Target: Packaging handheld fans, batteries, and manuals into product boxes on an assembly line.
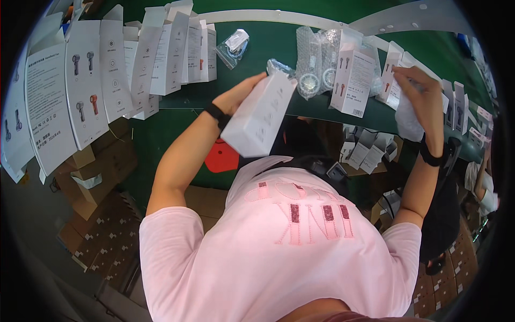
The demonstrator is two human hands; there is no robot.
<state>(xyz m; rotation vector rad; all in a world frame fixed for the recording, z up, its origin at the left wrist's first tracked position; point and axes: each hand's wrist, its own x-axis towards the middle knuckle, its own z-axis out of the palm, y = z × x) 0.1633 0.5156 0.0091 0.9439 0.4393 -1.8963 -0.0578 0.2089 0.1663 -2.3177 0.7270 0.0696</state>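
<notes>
My left hand (236, 98) is closed around a white carton (261, 115), tilted over the table's near edge with its printed side up. At the carton's upper end, clear bubble wrap (281, 68) shows; I cannot tell how far inside it sits. My right hand (422, 95) is raised at the right with bent fingers apart, holding nothing I can see. Its fingertips are close to a printed carton (392, 72); whether they touch is unclear. Below that hand is a whitish translucent wrapped item (409, 122). Bubble-wrapped handheld fans (309, 70) lie near an upright printed carton (352, 78).
Several open-flapped cartons (86, 80) stand in a row on the left. A bagged white cable (234, 47) lies on the dark green table (185, 99). More cartons (457, 104) stand at the far right. Below the table are a box of white cartons (370, 150) and a red seat (221, 156).
</notes>
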